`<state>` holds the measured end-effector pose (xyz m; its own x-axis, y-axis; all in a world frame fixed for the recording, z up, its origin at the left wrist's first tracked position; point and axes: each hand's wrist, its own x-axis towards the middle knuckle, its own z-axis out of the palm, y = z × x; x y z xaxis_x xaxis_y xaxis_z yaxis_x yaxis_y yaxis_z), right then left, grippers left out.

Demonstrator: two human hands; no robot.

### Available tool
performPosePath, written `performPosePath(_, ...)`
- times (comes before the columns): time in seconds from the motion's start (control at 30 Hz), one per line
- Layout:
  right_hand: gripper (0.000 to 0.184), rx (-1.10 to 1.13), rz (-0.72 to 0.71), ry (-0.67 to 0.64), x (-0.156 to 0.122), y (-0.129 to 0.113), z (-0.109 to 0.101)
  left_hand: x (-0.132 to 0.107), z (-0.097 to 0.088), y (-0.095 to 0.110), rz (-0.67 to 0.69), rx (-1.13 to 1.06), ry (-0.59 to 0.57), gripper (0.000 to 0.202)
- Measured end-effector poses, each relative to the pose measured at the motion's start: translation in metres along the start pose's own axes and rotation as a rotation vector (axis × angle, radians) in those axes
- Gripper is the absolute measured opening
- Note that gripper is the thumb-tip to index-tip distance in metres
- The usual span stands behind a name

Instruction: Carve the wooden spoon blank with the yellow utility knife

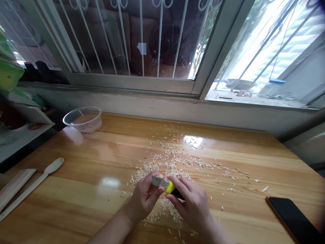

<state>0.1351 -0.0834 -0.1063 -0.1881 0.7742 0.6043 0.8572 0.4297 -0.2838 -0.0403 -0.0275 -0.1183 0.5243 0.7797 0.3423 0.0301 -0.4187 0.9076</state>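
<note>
My right hand (191,200) is closed around a yellow and black utility knife (169,187). Its wide grey blade (159,181) points left, across the fingers of my left hand (144,196). Those left fingers are pinched together near the blade, and a small pale bit shows just behind it; what they hold is mostly hidden. Both hands meet low over the middle of the table. Pale wood shavings (175,159) lie scattered beneath and beyond them.
A wooden spoon (45,172) and a flat wooden strip (15,185) lie at the left of the wooden table (86,193). Toward the back left stands a clear plastic bowl (88,123) with some shavings inside. A phone (291,215) rests near the right edge. A barred window (142,79) rises behind.
</note>
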Motion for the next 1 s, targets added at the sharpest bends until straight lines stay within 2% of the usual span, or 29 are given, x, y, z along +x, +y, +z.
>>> performPosePath(0.27, 0.039, -0.034, -0.009, 0.057, 0.004, -0.002, -0.003, -0.002, 0.005, -0.002, -0.038, 0.032, 0.056, 0.015)
performPosePath(0.33, 0.038, -0.030, 0.008, 0.059, 0.003, 0.000, -0.003, -0.001, 0.006, 0.000, -0.062, 0.055, 0.069, 0.020)
performPosePath(0.47, 0.037, -0.015, 0.016, 0.040, 0.002, 0.003, -0.002, 0.001, 0.005, 0.004, -0.097, -0.008, 0.037, 0.017)
performPosePath(0.63, 0.039, 0.001, 0.008, 0.000, 0.002, 0.002, -0.002, 0.000, 0.000, 0.004, -0.050, -0.056, -0.004, 0.021)
performPosePath(0.87, 0.040, -0.035, -0.001, 0.048, 0.004, 0.000, -0.002, 0.003, 0.000, 0.006, -0.016, 0.077, 0.024, 0.017)
performPosePath(1.0, 0.039, 0.002, 0.033, 0.056, 0.004, 0.003, -0.003, 0.005, 0.002, 0.009, -0.009, 0.144, 0.065, 0.022)
